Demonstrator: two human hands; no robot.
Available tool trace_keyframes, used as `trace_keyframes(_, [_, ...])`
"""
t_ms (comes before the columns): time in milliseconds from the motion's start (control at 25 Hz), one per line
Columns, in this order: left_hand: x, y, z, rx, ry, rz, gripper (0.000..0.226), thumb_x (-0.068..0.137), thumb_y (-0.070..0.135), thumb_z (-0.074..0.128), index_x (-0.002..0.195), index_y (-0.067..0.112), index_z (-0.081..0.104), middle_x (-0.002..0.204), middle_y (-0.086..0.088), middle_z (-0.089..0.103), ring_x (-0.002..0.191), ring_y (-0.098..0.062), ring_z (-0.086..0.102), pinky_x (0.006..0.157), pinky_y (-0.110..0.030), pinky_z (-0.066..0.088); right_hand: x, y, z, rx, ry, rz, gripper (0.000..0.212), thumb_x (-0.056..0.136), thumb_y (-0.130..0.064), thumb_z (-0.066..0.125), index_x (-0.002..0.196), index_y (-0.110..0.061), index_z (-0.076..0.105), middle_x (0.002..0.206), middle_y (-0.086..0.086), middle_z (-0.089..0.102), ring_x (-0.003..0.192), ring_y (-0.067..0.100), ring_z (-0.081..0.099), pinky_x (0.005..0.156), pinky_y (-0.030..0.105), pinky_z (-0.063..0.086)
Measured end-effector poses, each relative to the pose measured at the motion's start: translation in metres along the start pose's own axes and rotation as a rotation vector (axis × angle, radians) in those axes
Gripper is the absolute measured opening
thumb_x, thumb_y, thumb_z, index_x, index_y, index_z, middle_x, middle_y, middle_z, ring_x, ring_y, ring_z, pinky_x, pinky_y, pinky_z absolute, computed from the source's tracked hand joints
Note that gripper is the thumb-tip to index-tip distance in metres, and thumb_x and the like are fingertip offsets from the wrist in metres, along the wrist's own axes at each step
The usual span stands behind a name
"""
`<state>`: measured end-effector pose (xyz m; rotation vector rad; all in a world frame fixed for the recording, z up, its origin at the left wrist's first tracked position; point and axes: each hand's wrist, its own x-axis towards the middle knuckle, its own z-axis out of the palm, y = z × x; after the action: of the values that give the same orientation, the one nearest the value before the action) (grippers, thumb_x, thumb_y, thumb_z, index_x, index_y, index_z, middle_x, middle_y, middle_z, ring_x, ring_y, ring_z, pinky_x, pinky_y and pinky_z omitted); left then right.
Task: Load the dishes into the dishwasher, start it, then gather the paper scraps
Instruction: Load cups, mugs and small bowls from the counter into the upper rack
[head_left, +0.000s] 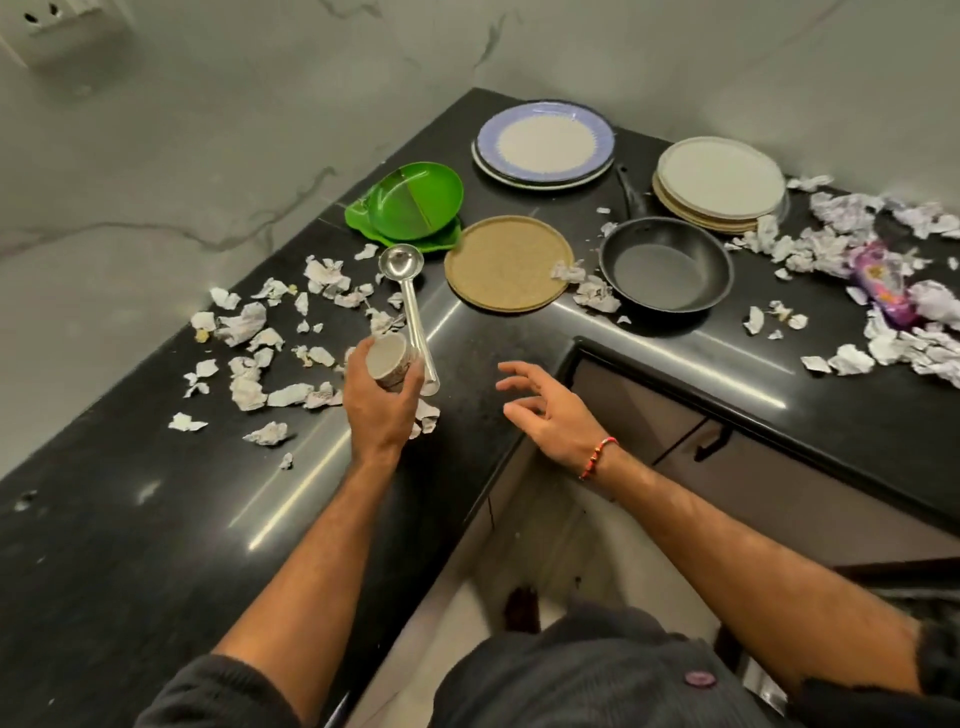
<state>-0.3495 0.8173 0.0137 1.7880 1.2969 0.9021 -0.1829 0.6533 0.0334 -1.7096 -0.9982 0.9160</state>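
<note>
Cup in my left hand, right hand free

My left hand (382, 402) grips an empty cup (387, 361); the ladle (410, 306) lies touching it. My right hand (550, 410) hovers spread, holding nothing; the empty pan (665, 265) sits beyond it.

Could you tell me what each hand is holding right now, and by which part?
The left hand grips a small white patterned cup around its side; the right hand holds nothing.

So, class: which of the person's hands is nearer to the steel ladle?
Left. The left hand, gripping a small cup, sits right beside the ladle handle; the right hand hovers open, well off to the handle's right.
</note>
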Motion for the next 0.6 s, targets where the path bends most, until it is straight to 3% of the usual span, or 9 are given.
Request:
trace_keyframes(80, [-0.017, 0.035, 0.024, -0.216, -0.251, -0.169, 0.05, 0.08, 0.072, 0.065, 0.112, 0.033, 0.06, 0.108, 0.001, 0.072, 0.09, -0.006, 0.071, 0.069, -0.021, 0.058, -0.017, 0.003, -0.015, -0.082, 0.037, -0.097, 0.068, 0.089, -0.031, 0.068, 0.145, -0.044, 0.032, 0.146, -0.013, 0.042, 0.123, 0.006, 0.052, 0.091, 0.024, 0.054])
trace_keyframes(160, [-0.041, 0.071, 0.058, -0.327, -0.531, -0.383, 0.063, 0.075, 0.081, 0.058, 0.097, 0.024, 0.072, 0.089, -0.007, 0.077, 0.07, -0.016, 0.075, 0.053, -0.028, 0.056, -0.039, 0.01, -0.032, -0.206, 0.128, -0.202, 0.077, 0.085, -0.041, 0.069, 0.149, -0.042, 0.025, 0.153, -0.015, 0.03, 0.136, 0.007, 0.039, 0.103, 0.026, 0.047])
trace_keyframes(280, [-0.081, 0.107, 0.108, -0.159, -0.91, -0.428, 0.078, 0.071, 0.092, 0.042, 0.086, 0.025, 0.079, 0.077, -0.002, 0.077, 0.057, -0.017, 0.07, 0.049, -0.027, 0.05, -0.077, 0.032, -0.06, -0.398, 0.333, -0.242, 0.068, 0.088, -0.048, 0.065, 0.147, -0.032, 0.034, 0.151, -0.01, 0.037, 0.141, 0.012, 0.033, 0.115, 0.039, 0.033])
trace_keyframes(440, [-0.14, 0.139, 0.167, 0.001, -1.372, -0.361, 0.082, 0.075, 0.094, 0.035, 0.065, 0.022, 0.073, 0.057, -0.002, 0.056, 0.047, -0.013, 0.048, 0.046, -0.023, 0.041, -0.16, 0.068, -0.1, -0.358, 0.593, -0.059, 0.065, 0.084, -0.057, 0.068, 0.139, -0.037, 0.041, 0.139, -0.012, 0.044, 0.131, 0.01, 0.039, 0.107, 0.041, 0.042])
trace_keyframes(600, [-0.214, 0.175, 0.22, 0.297, -1.61, -0.253, 0.085, 0.074, 0.097, 0.033, 0.068, 0.022, 0.073, 0.059, -0.003, 0.059, 0.046, -0.01, 0.049, 0.046, -0.02, 0.041, -0.247, 0.099, -0.122, -0.334, 0.833, 0.066, 0.067, 0.081, -0.036, 0.08, 0.139, -0.022, 0.049, 0.134, 0.0, 0.049, 0.128, 0.02, 0.045, 0.105, 0.047, 0.042])
